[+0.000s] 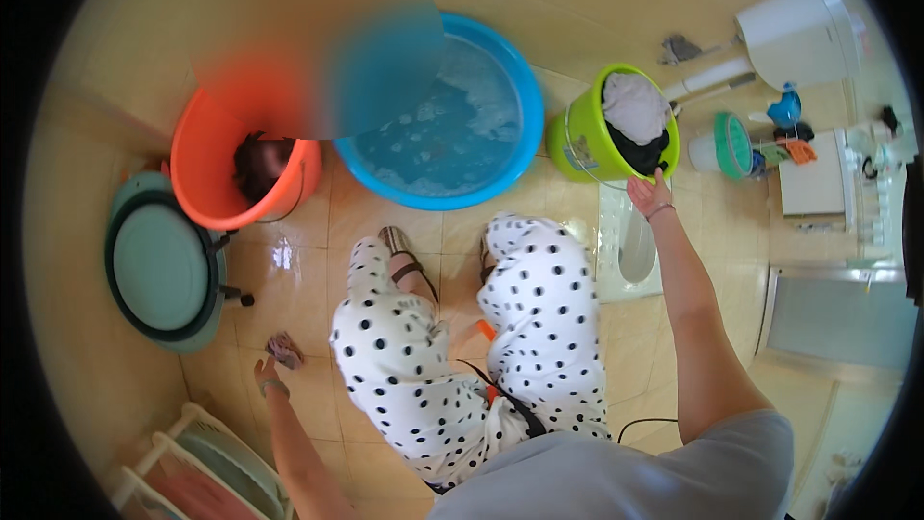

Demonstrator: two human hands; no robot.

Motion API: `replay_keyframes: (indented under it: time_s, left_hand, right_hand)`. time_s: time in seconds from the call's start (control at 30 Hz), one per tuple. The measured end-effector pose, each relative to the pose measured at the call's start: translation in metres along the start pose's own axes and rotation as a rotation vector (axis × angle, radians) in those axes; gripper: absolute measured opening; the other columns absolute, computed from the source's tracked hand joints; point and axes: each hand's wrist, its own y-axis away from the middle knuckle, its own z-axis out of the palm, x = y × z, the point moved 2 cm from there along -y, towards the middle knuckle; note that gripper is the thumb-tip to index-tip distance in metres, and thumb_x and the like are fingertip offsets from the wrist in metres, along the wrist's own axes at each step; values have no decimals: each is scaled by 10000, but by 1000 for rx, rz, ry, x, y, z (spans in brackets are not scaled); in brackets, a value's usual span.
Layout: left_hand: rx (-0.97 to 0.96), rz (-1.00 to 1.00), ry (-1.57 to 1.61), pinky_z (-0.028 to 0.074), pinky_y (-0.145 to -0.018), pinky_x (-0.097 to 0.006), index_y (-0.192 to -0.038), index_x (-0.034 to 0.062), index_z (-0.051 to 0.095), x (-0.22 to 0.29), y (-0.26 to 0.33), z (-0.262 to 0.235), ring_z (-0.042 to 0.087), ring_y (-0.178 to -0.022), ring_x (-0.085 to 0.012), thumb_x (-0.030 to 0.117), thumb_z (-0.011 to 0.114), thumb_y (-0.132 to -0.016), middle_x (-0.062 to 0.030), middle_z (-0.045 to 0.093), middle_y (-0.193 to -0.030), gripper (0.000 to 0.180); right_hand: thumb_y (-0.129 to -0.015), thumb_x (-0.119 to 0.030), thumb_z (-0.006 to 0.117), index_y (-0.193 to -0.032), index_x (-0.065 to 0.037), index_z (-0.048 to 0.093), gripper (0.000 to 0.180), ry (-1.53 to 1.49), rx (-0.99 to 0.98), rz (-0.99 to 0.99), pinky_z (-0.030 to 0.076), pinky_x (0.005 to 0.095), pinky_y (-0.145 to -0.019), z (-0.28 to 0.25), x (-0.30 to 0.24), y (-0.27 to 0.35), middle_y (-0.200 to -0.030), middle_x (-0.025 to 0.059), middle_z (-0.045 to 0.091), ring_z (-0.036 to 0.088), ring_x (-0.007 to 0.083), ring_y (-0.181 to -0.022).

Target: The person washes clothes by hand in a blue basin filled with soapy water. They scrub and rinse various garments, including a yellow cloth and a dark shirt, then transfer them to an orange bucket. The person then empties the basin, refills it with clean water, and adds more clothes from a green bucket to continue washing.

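Note:
On the right, my right hand [651,195] is at the near rim of a lime-green bucket [570,140], fingers closed at its edge. A pale grey cloth [635,108] and a black cloth [640,150] are heaped in this bucket, the black one right beside my fingertips. Low on the left, my left hand [271,377] reaches down with its fingers apart and nothing in them. Just beyond those fingers a small crumpled mauve cloth [285,351] lies on the tiled floor; a slight gap seems to part them.
A blue basin [532,116] of sudsy water stands ahead, partly covered by a blur. Left of it is an orange bucket [192,169] with dark cloth inside. A folded teal basin [159,265] and white rack [197,414] line the left. A squat toilet [635,246] lies right.

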Motion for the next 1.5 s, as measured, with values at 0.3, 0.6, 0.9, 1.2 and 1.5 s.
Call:
replay_keyframes:
  time_s: [0.3, 0.6, 0.9, 1.2, 1.5]
  left_hand:
    - [-383, 309, -211, 488, -732, -322, -1258, 148, 507, 243, 192, 108, 607, -964, -185, 314, 622, -864, -41, 603, -1139, 444]
    - [-844, 633, -385, 495, -797, -332, -1308, 74, 465, 372, 419, 325, 560, -1069, -213, 293, 545, -920, -116, 547, -1209, 453]
    - [-1349, 475, -720, 435, -933, -473, -1432, 96, 270, 280, 537, 527, 334, -1295, -334, 346, 579, -892, -122, 282, -1449, 670]
    - [-1278, 877, -1593, 405, -963, -423, -1330, 1, 403, 53, 657, 641, 343, -1280, -381, 455, 537, -823, -232, 355, -1391, 694]
    - [-1458, 898, -1451, 232, -1102, -383, -1401, 24, 314, -45, 663, 577, 223, -1352, -398, 437, 497, -834, -305, 187, -1450, 725]
  right_hand:
    - [-798, -133, 609, -888, -56, 505, 157, -191, -89, 34, 528, 411, -785, -9, 35, -78, -871, 127, 566, 585, 259, -828]
    - [-779, -153, 616, -856, -32, 530, 168, -44, 1, -77, 559, 381, -596, -78, 59, -19, -735, 89, 570, 579, 202, -597]
    - [-802, -156, 568, -999, -32, 536, 236, 65, 201, -43, 557, 353, -485, -226, 121, 90, -807, 87, 608, 630, 213, -626]
    - [-779, -136, 557, -953, -20, 581, 211, 68, 393, 20, 575, 379, -497, -341, 172, 152, -789, 109, 621, 646, 248, -640]
    - [-796, -191, 556, -951, -40, 581, 217, 132, 585, 25, 563, 383, -494, -437, 197, 193, -780, 96, 615, 628, 232, -621]
